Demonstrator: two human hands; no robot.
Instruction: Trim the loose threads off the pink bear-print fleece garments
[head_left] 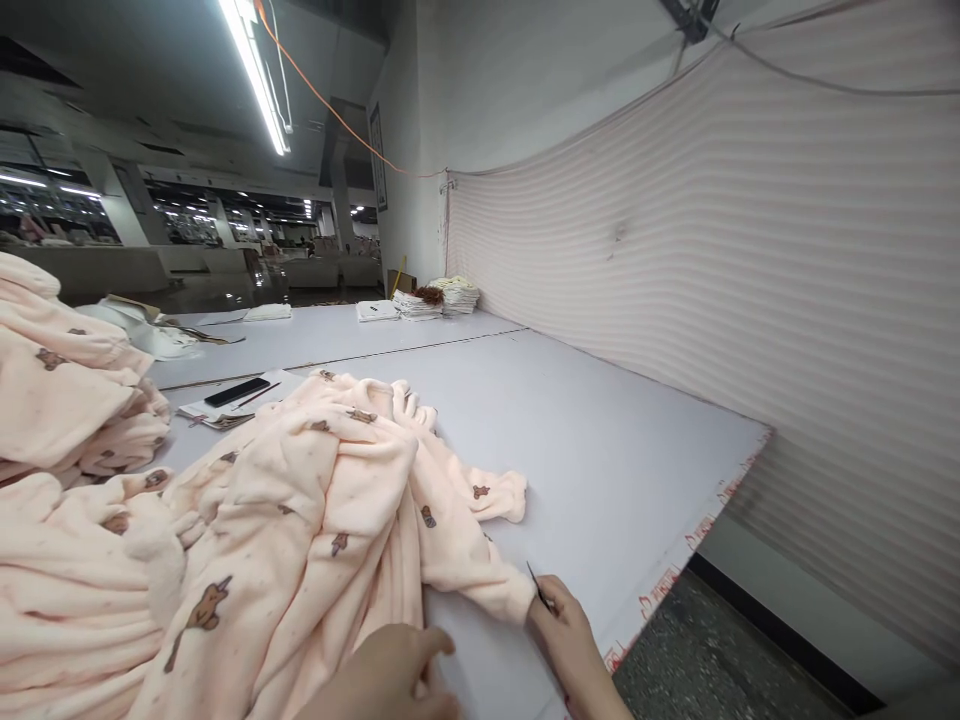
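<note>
The right hand (564, 622) is holding a slim, dark, pointed tool (539, 588) at the cuff (523, 597) of a pale-peach, brown-printed plush garment (371, 480) lying on the grey tabletop (615, 440); one cannot tell the left hand's (394, 668) grip. Cuff work is seemingly going on, calling next for steadying the sleeve (472, 573).

Peach fleecy garment (322, 500) w/ brown animal prints, heaped & creased on worktop (615, 430); sleeves (469, 565) spread twd R, nr cuff by sm. dark pointed tool (537, 583), held tip up.
</note>
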